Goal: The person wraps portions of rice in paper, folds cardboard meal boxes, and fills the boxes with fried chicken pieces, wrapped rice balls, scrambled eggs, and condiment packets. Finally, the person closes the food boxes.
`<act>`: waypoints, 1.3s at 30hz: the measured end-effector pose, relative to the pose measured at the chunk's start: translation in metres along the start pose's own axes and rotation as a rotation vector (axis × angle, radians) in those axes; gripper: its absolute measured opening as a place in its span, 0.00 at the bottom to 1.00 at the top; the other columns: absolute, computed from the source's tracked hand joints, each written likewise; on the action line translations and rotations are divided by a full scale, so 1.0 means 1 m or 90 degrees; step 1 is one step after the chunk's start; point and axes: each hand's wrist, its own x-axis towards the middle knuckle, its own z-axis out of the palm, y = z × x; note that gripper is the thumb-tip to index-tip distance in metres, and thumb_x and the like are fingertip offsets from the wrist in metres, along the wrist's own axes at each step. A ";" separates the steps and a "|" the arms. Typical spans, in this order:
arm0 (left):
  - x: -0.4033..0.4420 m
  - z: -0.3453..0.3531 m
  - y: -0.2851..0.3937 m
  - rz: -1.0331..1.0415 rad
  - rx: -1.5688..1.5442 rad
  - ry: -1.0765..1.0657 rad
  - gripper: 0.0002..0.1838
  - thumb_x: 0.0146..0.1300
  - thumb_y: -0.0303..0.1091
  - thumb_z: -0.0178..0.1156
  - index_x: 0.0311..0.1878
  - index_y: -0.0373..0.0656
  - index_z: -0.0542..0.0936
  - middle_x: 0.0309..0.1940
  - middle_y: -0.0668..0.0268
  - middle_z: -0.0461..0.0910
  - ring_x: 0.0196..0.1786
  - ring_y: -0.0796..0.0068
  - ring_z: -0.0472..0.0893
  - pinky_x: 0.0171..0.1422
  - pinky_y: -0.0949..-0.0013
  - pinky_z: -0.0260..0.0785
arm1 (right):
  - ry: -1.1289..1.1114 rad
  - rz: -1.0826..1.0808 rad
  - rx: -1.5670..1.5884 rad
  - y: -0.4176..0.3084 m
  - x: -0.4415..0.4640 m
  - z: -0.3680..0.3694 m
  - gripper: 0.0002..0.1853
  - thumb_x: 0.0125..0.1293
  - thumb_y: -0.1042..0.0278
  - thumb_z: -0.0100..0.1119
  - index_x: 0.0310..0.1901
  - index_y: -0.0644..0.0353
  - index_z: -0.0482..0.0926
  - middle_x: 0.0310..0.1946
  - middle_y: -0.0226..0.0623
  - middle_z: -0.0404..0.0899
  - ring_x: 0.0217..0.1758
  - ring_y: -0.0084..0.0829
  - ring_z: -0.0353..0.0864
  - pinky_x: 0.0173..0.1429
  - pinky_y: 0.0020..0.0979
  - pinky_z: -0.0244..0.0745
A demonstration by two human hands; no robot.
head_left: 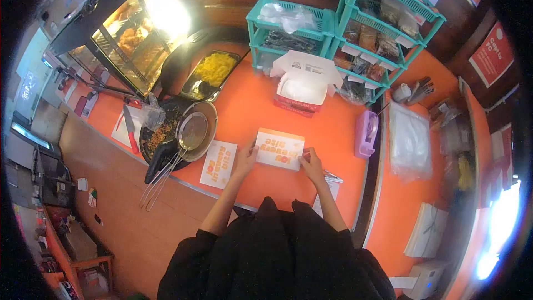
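A white box with orange printing (pixel 279 149) is held between both hands above the orange counter. My left hand (pixel 246 158) grips its left edge, fingers closed on it. On the right edge, my right hand (pixel 311 164) pinches the near corner. Left of my left hand lies a white card with orange letters (pixel 218 165). Beyond the box stands an open white and red carton (pixel 302 89) with its lid raised. Its inside looks white.
A pan of dark food (pixel 161 133) holds a strainer (pixel 193 131). Behind are a tray of yellow food (pixel 214 72) and a lit display case (pixel 125 39). A red-handled knife (pixel 131 133), purple tape dispenser (pixel 366 133) and teal racks (pixel 366 19) stand around.
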 end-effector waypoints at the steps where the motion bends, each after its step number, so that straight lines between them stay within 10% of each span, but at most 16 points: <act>1: 0.001 -0.001 -0.002 0.008 0.034 0.008 0.23 0.67 0.34 0.53 0.64 0.37 0.66 0.49 0.58 0.79 0.48 0.70 0.78 0.53 0.66 0.71 | -0.002 -0.002 -0.001 -0.001 0.001 0.000 0.14 0.62 0.67 0.59 0.45 0.62 0.69 0.26 0.39 0.77 0.32 0.30 0.80 0.38 0.32 0.75; 12: -0.018 -0.009 0.018 -0.145 -0.182 -0.009 0.33 0.53 0.29 0.66 0.63 0.41 0.66 0.53 0.60 0.73 0.55 0.68 0.74 0.58 0.64 0.69 | 0.006 -0.060 0.027 0.013 0.012 -0.013 0.26 0.51 0.78 0.64 0.54 0.57 0.69 0.50 0.39 0.69 0.38 0.31 0.78 0.39 0.27 0.75; 22: -0.073 0.024 -0.003 0.045 -0.310 0.144 0.38 0.42 0.20 0.67 0.57 0.43 0.59 0.54 0.61 0.62 0.65 0.63 0.65 0.71 0.57 0.59 | 0.043 -0.242 -0.259 -0.068 -0.034 -0.040 0.15 0.47 0.83 0.63 0.34 0.61 0.69 0.35 0.39 0.64 0.39 0.36 0.69 0.41 0.33 0.68; 39: -0.080 0.037 -0.016 -0.061 -0.331 0.177 0.39 0.48 0.15 0.59 0.66 0.44 0.59 0.59 0.60 0.66 0.63 0.66 0.68 0.67 0.60 0.63 | 0.006 -0.194 -0.225 -0.064 -0.025 -0.032 0.18 0.53 0.72 0.67 0.44 0.61 0.71 0.41 0.41 0.70 0.42 0.37 0.74 0.43 0.33 0.72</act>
